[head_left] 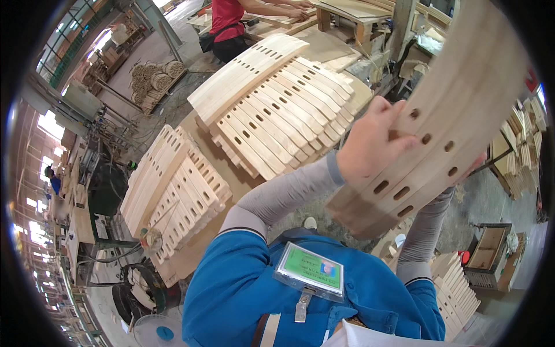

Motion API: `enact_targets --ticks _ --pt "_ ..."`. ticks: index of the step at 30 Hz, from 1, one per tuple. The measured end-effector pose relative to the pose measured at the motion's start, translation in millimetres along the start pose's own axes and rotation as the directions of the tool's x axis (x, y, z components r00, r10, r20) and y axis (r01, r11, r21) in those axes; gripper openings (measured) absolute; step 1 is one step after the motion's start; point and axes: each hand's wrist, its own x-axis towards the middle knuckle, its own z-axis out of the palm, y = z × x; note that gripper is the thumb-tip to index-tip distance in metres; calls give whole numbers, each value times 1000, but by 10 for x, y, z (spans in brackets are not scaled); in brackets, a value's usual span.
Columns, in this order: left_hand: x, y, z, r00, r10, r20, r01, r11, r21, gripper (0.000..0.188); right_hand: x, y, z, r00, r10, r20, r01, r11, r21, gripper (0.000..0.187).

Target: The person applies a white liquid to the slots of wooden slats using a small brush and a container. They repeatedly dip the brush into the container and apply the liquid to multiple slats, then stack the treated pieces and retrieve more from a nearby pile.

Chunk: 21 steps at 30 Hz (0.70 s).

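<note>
Several pale wooden slats (445, 110), pressed side by side with oval slots through them, are held up tilted in front of me on the right. My left hand (373, 144) grips their left edge, with the thumb lying over the face. On their far right side my right hand (475, 166) is mostly hidden behind the wood; only some of its fingers show at the edge. A large pile of similar slotted slats (277, 110) lies to the left of the held ones. Nearer and further left is a smaller stack of slotted slats (179, 194).
Both stacks rest on a brown board (240, 185). Ahead, a person in a red top (228, 23) works at a wooden bench. More slats (454, 292) lie by my right elbow. A fan (159, 331) stands at lower left, and a metal-framed box (488, 254) at right.
</note>
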Motion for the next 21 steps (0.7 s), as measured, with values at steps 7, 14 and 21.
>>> enact_targets --ticks 7,14,21 --pt "-415 -1031 -503 877 -480 9 293 521 -801 45 618 1349 195 366 895 256 -929 369 40 61" --pt "-979 -1489 -206 486 -854 188 158 -126 -979 43 1057 2998 426 -403 901 160 -590 -122 -798 58" --pt "-593 -1992 -134 462 -887 16 -288 -167 -943 43 1162 4578 568 -682 679 271 -214 170 -962 62"
